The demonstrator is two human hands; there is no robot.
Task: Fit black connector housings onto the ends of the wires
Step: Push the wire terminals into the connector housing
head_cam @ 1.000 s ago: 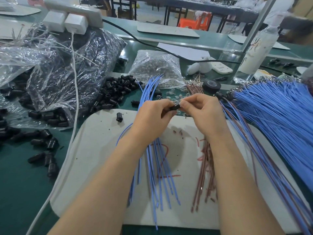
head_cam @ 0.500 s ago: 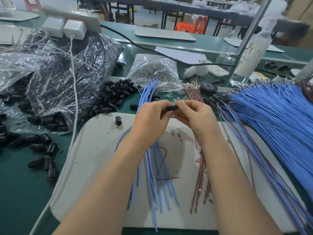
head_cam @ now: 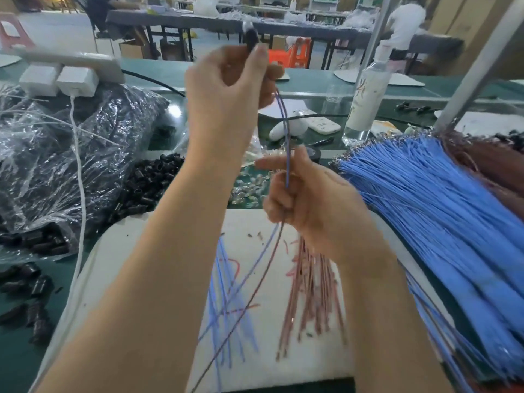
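Observation:
My left hand point(head_cam: 226, 100) is raised high and pinches a black connector housing point(head_cam: 251, 38) between its fingertips. A blue wire and a brown wire point(head_cam: 285, 143) hang down from the housing. Lower and to the right, my right hand point(head_cam: 309, 205) is closed around these two wires, which trail below it over the white mat point(head_cam: 136, 268). Loose blue wires point(head_cam: 224, 302) and brown wires point(head_cam: 309, 290) lie on the mat. A pile of black housings point(head_cam: 150, 185) sits beyond the mat's left corner.
A thick bundle of blue wires point(head_cam: 442, 222) fans across the right side. Plastic bags of black housings point(head_cam: 71, 154) fill the left. A white cable point(head_cam: 80, 177) runs down from a power strip point(head_cam: 68, 69). A clear bottle point(head_cam: 365, 100) stands at the back.
My left hand has lifted the housing from table height to well above the bench. My right hand has dropped away from it and now grips the hanging wires lower down.

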